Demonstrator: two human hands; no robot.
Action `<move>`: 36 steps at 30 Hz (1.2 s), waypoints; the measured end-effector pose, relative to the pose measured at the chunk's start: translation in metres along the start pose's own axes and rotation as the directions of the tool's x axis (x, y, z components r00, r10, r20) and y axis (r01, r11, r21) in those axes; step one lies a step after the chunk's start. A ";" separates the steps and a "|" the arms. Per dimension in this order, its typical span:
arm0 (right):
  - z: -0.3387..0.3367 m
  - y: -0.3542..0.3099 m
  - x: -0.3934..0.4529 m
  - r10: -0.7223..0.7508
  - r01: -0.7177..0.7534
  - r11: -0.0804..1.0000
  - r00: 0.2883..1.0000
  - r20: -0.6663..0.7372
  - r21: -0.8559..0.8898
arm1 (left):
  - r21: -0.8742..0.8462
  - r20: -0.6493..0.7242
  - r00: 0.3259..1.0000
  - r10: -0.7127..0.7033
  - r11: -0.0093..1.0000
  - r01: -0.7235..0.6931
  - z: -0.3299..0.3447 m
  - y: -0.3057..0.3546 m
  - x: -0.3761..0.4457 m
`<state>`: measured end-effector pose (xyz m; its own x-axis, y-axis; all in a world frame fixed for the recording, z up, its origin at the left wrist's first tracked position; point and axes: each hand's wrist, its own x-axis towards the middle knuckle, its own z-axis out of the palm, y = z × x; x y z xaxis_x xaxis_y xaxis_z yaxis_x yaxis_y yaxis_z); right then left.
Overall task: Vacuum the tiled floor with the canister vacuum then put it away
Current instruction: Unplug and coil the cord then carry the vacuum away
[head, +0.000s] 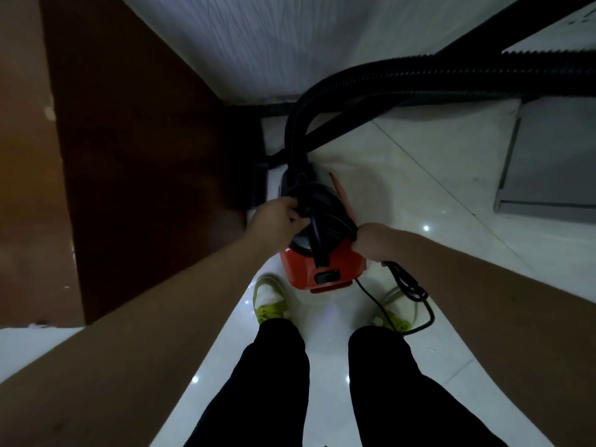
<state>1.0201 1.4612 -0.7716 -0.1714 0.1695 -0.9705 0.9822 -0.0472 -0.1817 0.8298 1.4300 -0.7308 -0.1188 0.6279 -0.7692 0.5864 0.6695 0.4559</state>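
Observation:
A red and black canister vacuum (325, 269) stands on the white tiled floor (451, 221), right in front of my feet. Its black ribbed hose (403, 75) rises from the top and arches off to the right. A black power cord (409, 288) lies in loops over the vacuum's top and hangs down at its right side. My left hand (277, 221) grips the cord loops on the vacuum's black top. My right hand (371, 241) is curled round the cord at the vacuum's right edge, and a bundle of cord dangles below it.
A dark brown wooden cabinet (135, 156) stands close on the left. A white textured wall panel (242, 43) is straight ahead. A grey flat unit (548, 162) sits at the right. My legs in black trousers and yellow-green shoes (271, 301) are below.

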 end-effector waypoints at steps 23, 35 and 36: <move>0.031 -0.032 0.001 -0.265 0.313 0.946 0.900 -0.347 0.089 | 0.242 0.006 0.946 0.323 0.918 -0.315 0.021 -0.054 0.013; 0.038 -0.019 0.000 -0.384 0.362 0.914 0.637 -0.668 -0.181 | 0.189 -0.085 0.994 0.073 0.980 -0.056 0.017 -0.082 0.006; 0.041 -0.020 -0.003 -0.384 0.376 0.910 0.603 -0.699 -0.175 | 0.159 -0.098 0.995 0.031 0.987 -0.015 0.015 -0.085 0.003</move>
<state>0.9973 1.4215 -0.7717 -0.4271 0.8087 -0.4045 0.8425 0.1933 -0.5029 0.7916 1.3693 -0.7789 -0.1787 0.6839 -0.7073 0.7080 0.5886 0.3903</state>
